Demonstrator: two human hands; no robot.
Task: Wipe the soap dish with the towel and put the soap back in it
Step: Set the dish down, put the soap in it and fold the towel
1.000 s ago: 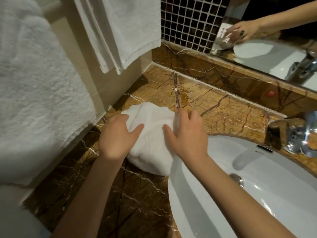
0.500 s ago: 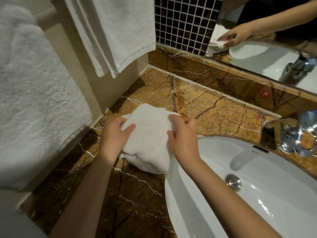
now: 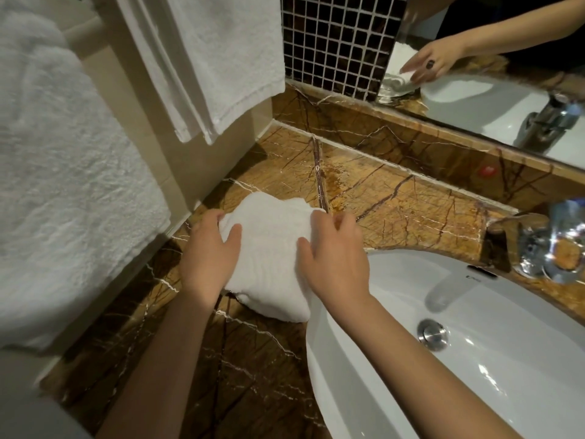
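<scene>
A small white towel point(image 3: 269, 251) lies bunched on the brown marble counter point(image 3: 395, 210), just left of the sink. My left hand point(image 3: 209, 258) grips its left edge, thumb on top of the cloth. My right hand point(image 3: 335, 258) presses on its right side with fingers curled over the far edge. No soap dish and no soap show; anything under the towel is hidden.
A white sink basin point(image 3: 474, 359) with a metal drain plug point(image 3: 433, 334) fills the lower right. A chrome tap point(image 3: 550, 245) stands at the right. White towels hang at the left point(image 3: 63, 185) and upper middle point(image 3: 221, 58). A mirror point(image 3: 506, 74) runs behind the counter.
Both hands have shifted on the towel: the right fingers went from lying flat to curling over the far edge, and the left thumb now rests on top. The towel moved slightly.
</scene>
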